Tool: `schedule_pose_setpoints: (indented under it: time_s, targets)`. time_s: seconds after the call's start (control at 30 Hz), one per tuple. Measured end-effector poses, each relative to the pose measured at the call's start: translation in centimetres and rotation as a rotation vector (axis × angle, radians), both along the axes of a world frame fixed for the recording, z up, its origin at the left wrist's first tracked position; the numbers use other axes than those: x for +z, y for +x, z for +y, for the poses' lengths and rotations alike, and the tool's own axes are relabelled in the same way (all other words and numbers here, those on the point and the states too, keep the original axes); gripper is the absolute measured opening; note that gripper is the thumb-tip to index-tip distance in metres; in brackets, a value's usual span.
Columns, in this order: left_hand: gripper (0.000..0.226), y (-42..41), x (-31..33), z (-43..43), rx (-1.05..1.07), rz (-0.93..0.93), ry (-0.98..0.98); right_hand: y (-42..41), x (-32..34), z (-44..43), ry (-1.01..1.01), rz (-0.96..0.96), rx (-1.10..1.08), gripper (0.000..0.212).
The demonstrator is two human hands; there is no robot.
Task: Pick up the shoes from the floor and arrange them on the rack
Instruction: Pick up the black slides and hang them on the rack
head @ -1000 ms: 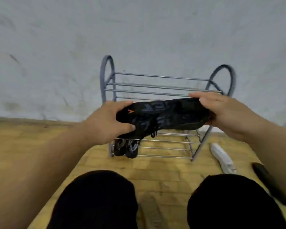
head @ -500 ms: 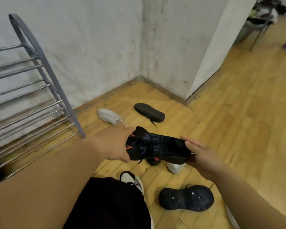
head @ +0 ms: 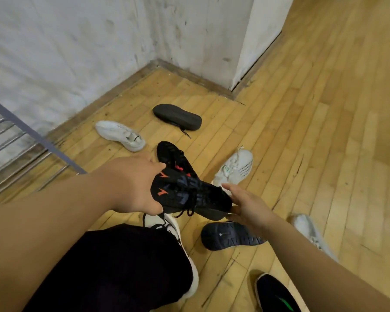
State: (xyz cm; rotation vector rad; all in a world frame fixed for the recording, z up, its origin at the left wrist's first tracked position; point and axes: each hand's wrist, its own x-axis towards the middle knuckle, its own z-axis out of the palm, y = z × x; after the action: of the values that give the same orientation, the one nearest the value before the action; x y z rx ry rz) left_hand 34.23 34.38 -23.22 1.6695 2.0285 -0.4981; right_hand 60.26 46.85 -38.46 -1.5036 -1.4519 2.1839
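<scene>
Soft, even light (edges bowed, slightly blurred).

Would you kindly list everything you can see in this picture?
held shoe: one, black with red marks, between the hands
second red-marked shoe: one, black, floor behind it
sole-up shoe: one, black, near the corner
navy shoe: one, dark blue, sole up, below the right hand
green-marked shoe: one, black, bottom edge
white shoes: three, white, scattered on the floor
black-trimmed shoe: one, white, beside the leg
rack: one, grey metal, left edge
floor: one, yellow wood, throughout
leg: one, black trousers, bottom left
left hand: one, gripping the held shoe
right hand: one, fingers straight, against its end
</scene>
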Motion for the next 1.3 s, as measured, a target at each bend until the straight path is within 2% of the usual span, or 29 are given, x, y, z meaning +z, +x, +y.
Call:
schedule_pose_setpoints:
  time_s: [0.1,0.23,0.47,0.57,0.7,0.77,0.83,0.9,0.97,1.07,1.13,1.2,1.23,1.3]
  targets:
    - [0.079,0.5,-0.1,1.1,-0.03,0.05,-0.015,1.7,-1.7,0.9,0.135,-0.159,0.038,0.042]
    - [0.064,-0.2,-0.3,1.2,-0.023,0.101,-0.063,2.7,-4.4,1.1,0.334,-0.367,0.226,0.044]
    - [0.059,-2.6,-0.4,1.2,0.085,0.16,-0.024,-1.3,-6.0,1.0,0.355,-0.315,0.363,0.055]
    - [0.06,-3.4,-0.3,1.2,0.142,0.151,0.012,-2.6,-6.9,0.7,0.472,-0.362,0.62,0.076]
    - [0.059,-3.9,-0.9,1.1,0.146,0.159,0.028,-1.1,-11.6,-2.3,0.72,-0.612,1.196,0.107]
    - [0.057,-4.2,-1.3,0.9,0.162,0.147,0.01,0.1,-13.9,-3.3,0.895,-0.681,1.344,0.107]
    - [0.056,-4.5,-1.6,0.8,0.17,0.124,0.002,0.0,-14.2,-3.1,0.982,-0.696,1.323,0.1]
    - [0.055,-4.8,-1.7,0.7,0.172,0.119,0.004,-0.9,-12.9,-2.0,0.928,-0.677,1.252,0.102]
    - [0.052,-4.9,-1.7,0.7,0.18,0.116,0.016,-1.8,-10.1,-0.6,0.851,-0.596,1.076,0.107]
    - [0.051,-5.3,-1.4,0.9,0.21,0.096,0.037,-1.1,-4.0,3.2,0.654,-0.354,0.698,0.11]
    - [0.052,-5.9,-0.9,1.0,0.251,0.065,0.061,0.6,0.0,5.8,0.446,-0.18,0.589,0.113]
    - [0.064,-6.2,-0.4,1.1,0.283,0.039,0.097,2.6,2.0,7.9,0.295,-0.1,0.541,0.117]
    - [0.073,-6.3,-0.2,1.1,0.292,0.036,0.114,3.5,2.2,8.7,0.284,-0.131,0.538,0.118]
    - [0.083,-6.1,0.1,1.1,0.29,0.033,0.137,4.5,2.0,9.5,0.353,-0.319,0.551,0.122]
